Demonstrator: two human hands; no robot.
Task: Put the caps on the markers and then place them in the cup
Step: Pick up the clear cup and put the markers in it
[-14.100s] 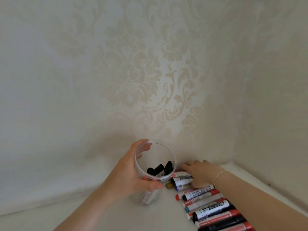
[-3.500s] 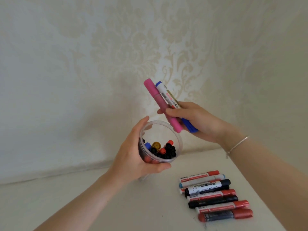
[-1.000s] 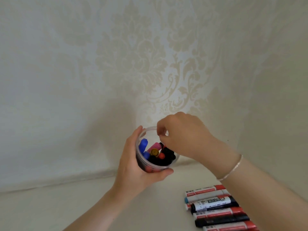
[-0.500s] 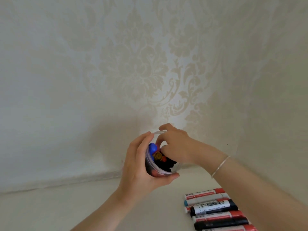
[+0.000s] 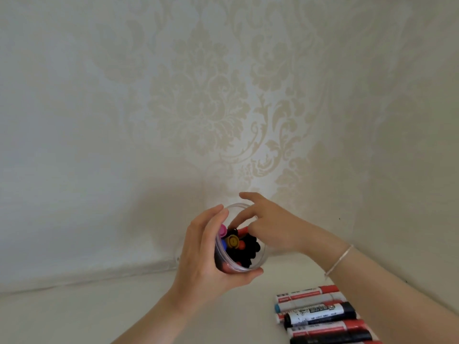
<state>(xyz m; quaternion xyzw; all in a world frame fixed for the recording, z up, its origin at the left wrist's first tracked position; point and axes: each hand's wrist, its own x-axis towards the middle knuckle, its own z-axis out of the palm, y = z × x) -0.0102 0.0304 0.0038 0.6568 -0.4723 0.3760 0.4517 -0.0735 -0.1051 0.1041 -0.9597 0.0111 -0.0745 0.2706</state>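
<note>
My left hand grips a clear plastic cup, lifted off the table and tilted toward me. Several capped markers stand inside it, showing black, red, blue, yellow and pink ends. My right hand hovers over the cup's mouth with its fingers spread. One fingertip reaches in and touches the marker ends; it holds nothing that I can see. A row of several capped red and black markers lies on the table at the lower right, partly under my right forearm.
The white table meets patterned wallpaper close behind the cup, and a second wall closes the corner on the right. A thin bracelet sits on my right wrist.
The pink and blue markers my right hand held went into the cup. Over the last second that hand's fingers uncurled and spread over the cup's mouth; the cup sank slightly.
</note>
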